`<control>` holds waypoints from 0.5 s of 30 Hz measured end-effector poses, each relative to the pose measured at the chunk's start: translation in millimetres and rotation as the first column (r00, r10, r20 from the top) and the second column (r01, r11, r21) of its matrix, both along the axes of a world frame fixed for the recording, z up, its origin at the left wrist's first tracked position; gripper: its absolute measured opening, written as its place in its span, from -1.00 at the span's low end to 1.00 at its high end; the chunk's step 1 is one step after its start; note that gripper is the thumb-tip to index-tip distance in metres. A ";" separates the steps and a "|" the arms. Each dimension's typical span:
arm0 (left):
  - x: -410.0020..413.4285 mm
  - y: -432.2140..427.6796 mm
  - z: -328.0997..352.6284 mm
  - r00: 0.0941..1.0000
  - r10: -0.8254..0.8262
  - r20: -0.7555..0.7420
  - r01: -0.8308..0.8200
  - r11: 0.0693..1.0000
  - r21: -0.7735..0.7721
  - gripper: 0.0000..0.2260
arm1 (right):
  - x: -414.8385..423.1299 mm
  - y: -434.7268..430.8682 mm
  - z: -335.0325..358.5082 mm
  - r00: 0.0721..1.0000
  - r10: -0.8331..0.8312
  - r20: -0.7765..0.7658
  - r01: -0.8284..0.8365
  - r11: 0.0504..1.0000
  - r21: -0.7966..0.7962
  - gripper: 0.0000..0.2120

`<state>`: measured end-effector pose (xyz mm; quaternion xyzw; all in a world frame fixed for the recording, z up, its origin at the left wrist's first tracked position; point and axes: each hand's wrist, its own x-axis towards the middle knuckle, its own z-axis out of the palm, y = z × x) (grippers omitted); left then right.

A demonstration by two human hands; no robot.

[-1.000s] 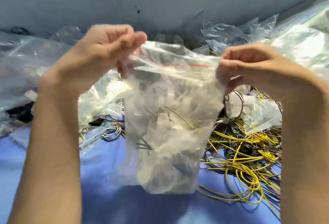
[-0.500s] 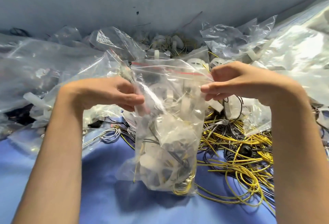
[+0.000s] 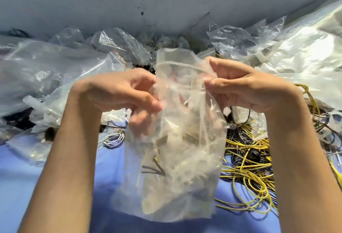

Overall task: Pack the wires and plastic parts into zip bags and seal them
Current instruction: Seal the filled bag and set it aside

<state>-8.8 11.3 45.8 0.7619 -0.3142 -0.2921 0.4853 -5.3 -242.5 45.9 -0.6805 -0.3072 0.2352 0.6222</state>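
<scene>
Sealing step, likely: left hand and right hand each keep a pinching grip on the filled zip bag near its top; next, its mouth needs pressing shut.

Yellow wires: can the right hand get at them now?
Likely not yet: the right hand pinches the zip bag; the yellow wires lie uncovered below it, so only its grip hinders.

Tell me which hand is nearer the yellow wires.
Right. The right hand holds the zip bag on the side of the yellow wires; the left hand holds its opposite edge, across the bag from them.
</scene>
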 end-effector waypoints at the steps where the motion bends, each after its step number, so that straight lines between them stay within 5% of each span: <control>1: 2.8 -3.4 -3.7 1.000 -0.004 0.022 0.003 0.999 0.049 -0.69 | 2.1 0.9 -2.3 0.999 -0.037 0.023 0.038 0.997 -0.060 -0.65; 4: 10.9 -7.8 -16.0 0.967 0.226 0.121 -0.234 0.970 0.058 -0.88 | 11.0 -0.4 -7.1 0.980 -0.145 0.134 0.177 0.947 -0.267 -0.71; 6: 17.9 -2.0 -24.8 0.927 0.347 0.141 -0.346 0.938 -0.027 -0.78 | 16.8 -3.3 -9.6 0.962 -0.199 0.187 0.249 0.920 -0.301 -0.72; 10: 22.5 10.3 -23.8 0.905 0.395 0.156 -0.387 0.919 -0.082 -0.53 | 19.5 -11.7 -8.6 0.939 -0.245 0.243 0.310 0.908 -0.283 -0.58; 15: 22.7 11.2 -24.5 0.901 0.402 0.164 -0.389 0.915 -0.103 -0.80 | 21.0 -25.1 -9.5 0.947 -0.216 0.237 0.288 0.897 -0.335 -0.60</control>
